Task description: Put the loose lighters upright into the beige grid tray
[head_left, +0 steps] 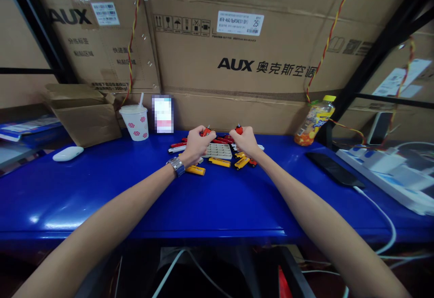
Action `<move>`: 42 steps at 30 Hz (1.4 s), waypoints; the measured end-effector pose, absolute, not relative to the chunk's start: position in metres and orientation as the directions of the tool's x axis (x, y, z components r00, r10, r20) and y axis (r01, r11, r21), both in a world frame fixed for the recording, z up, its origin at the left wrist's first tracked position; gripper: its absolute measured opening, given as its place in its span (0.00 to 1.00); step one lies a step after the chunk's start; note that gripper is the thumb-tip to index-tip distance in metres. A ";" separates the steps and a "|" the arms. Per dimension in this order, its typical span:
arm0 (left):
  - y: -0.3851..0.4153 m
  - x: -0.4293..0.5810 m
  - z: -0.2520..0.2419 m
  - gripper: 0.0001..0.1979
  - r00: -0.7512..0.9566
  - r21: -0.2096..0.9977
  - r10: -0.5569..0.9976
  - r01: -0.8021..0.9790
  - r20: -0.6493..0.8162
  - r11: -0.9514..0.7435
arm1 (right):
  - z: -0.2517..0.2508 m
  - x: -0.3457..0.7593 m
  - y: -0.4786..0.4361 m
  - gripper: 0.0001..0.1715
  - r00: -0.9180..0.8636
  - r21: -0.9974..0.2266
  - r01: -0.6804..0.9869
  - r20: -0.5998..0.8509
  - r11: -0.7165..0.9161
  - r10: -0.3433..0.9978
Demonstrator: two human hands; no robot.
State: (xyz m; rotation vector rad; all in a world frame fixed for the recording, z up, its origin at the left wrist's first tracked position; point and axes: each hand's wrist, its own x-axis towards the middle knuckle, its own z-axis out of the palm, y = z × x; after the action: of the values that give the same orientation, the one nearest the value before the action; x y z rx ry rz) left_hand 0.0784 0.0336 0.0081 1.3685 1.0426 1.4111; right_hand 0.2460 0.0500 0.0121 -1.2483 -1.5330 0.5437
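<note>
My left hand [196, 145], with a metal-band watch on the wrist, is closed around a red lighter [205, 131] whose top sticks out above the fist. Another red lighter [239, 129] shows its top above my right hand [247, 140], which is closed on it. Between and below the hands lies a pale grid tray [220, 151] with small square compartments. Yellow lighters [219, 162] lie loose in front of it. Several red lighters [178, 144] and a white one [176, 149] are spread to the left and behind, partly hidden by my hands.
A white cup with a straw [134, 124], an upright lit phone [162, 115] and a paper bag [81, 115] stand at the back left. A white case [68, 153] lies nearby. To the right are a drink bottle [313, 121], a black phone [334, 169] on a cable and a power strip [386, 180].
</note>
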 end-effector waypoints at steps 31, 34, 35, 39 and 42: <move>0.061 0.035 0.006 0.06 0.196 0.591 0.746 0.497 0.637 -0.636 | 0.004 0.253 0.059 0.23 -0.062 -0.911 0.325 0.247 0.253 0.967; 0.063 0.033 0.005 0.04 0.193 0.585 0.738 0.495 0.647 -0.642 | 0.003 0.253 0.060 0.22 -0.079 -0.892 0.363 0.259 0.270 0.963; 0.063 0.032 0.004 0.02 0.194 0.589 0.738 0.488 0.646 -0.644 | 0.002 0.253 0.060 0.22 -0.084 -0.890 0.367 0.259 0.272 0.962; 0.066 0.028 -0.001 0.08 0.234 0.567 0.743 0.518 0.627 -0.641 | 0.003 0.253 0.060 0.21 -0.084 -0.900 0.363 0.227 0.242 0.970; 0.067 0.025 -0.004 0.13 0.326 0.482 0.722 0.570 0.611 -0.665 | 0.004 0.253 0.060 0.22 -0.100 -0.922 0.329 0.180 0.204 0.978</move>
State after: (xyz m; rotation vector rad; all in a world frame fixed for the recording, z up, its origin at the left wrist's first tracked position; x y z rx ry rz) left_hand 0.0251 0.0667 -0.0038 2.4066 1.1870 1.2540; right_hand 0.2528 0.0599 0.0036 -1.2679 -1.5962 0.9258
